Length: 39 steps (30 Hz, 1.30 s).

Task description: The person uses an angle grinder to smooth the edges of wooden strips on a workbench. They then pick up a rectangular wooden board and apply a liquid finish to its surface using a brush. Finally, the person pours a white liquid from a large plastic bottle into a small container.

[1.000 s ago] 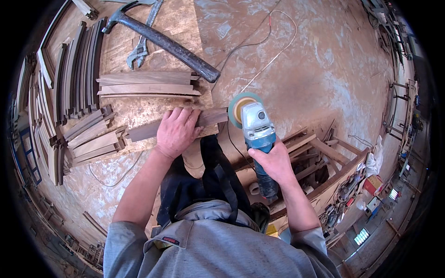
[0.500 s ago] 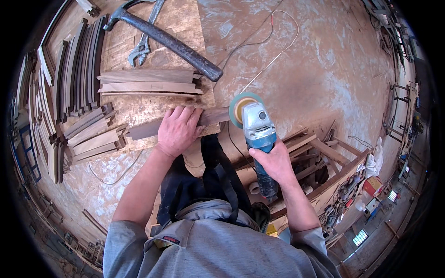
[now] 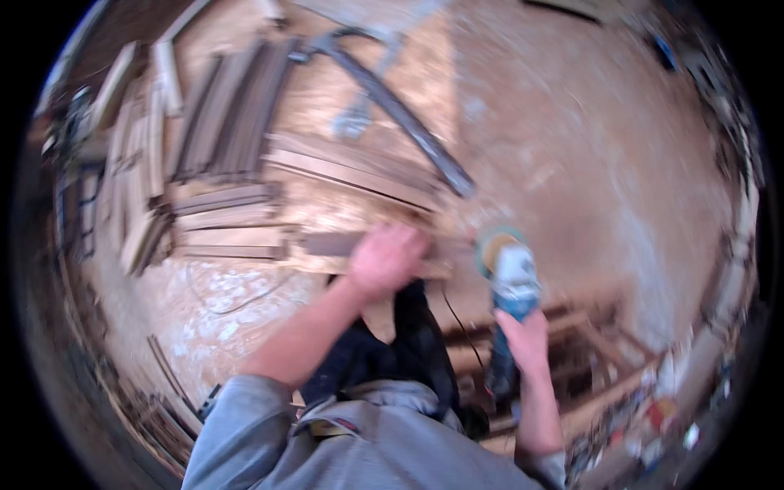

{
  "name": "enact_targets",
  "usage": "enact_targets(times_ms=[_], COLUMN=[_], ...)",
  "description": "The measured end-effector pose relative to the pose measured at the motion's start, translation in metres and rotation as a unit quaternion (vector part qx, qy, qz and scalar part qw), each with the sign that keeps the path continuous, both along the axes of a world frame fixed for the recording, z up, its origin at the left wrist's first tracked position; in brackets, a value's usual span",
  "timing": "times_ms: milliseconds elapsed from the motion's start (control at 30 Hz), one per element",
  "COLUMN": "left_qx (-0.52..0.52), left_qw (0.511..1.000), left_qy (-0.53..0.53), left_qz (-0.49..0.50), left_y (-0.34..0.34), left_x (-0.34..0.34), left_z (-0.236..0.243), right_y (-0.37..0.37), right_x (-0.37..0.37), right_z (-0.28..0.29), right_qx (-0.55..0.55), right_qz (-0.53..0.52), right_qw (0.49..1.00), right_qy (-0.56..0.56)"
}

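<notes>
The picture is blurred. My left hand (image 3: 389, 255) is closed over a dark wooden strip (image 3: 324, 243) lying along the near edge of a plywood board (image 3: 310, 208). My right hand (image 3: 524, 336) grips a blue and silver angle grinder (image 3: 516, 269) whose round sanding disc is at the strip's right end; I cannot tell whether they touch. Beyond my left hand lie paler wooden strips (image 3: 355, 167), a hammer (image 3: 408, 122) with a long dark handle and an adjustable wrench (image 3: 353, 118).
Stacks of dark strips (image 3: 229, 110) and pale strips (image 3: 233, 241) cover the board's left part. A mottled floor (image 3: 596, 163) surrounds the board. A wooden frame with offcuts (image 3: 604, 351) lies at the lower right, with small clutter beyond it. A cable runs down beside my legs.
The whole view has shifted and turned, so board, tools, hands and grinder now sit further right in the picture and are smeared. Both hands still hold the same strip and grinder.
</notes>
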<state>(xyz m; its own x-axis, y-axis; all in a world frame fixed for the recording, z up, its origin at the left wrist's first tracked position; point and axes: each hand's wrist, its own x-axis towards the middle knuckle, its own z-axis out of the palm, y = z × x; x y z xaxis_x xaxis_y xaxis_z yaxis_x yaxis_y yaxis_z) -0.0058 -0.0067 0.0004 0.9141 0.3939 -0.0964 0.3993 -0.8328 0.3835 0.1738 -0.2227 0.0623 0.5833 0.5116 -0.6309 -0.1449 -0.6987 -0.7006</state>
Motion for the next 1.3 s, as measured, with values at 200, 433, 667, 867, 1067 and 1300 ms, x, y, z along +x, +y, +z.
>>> enact_targets(times_ms=[200, 433, 667, 867, 1067, 1300], left_qx=[0.019, -0.014, -0.125, -0.111, -0.121, -0.155], left_qw=[0.999, 0.997, 0.981, 0.956, 0.928, 0.913], left_qy=[-0.019, -0.069, -0.032, 0.011, -0.008, -0.034], left_qz=[-0.043, 0.027, 0.145, 0.272, 0.353, 0.376], left_y=[0.005, -0.019, -0.031, -0.049, -0.049, -0.023], left_x=[-0.001, -0.011, -0.111, -0.212, -0.283, -0.314], left_z=[-0.006, 0.021, 0.059, 0.087, 0.078, 0.075], right_y=[-0.041, -0.070, -0.022, 0.003, 0.057, 0.084], right_x=[0.015, 0.051, 0.075, 0.088, 0.094, 0.102], right_z=[0.000, 0.004, 0.019, 0.011, 0.076, 0.081], right_qx=[0.059, 0.176, 0.185, 0.185, 0.407, 0.194], right_qz=[-0.142, -0.258, -0.265, -0.215, -0.125, -0.176], right_qw=[0.987, 0.927, 0.912, 0.934, 0.833, 0.950], right_qy=[0.051, 0.207, 0.253, 0.219, 0.354, 0.167])
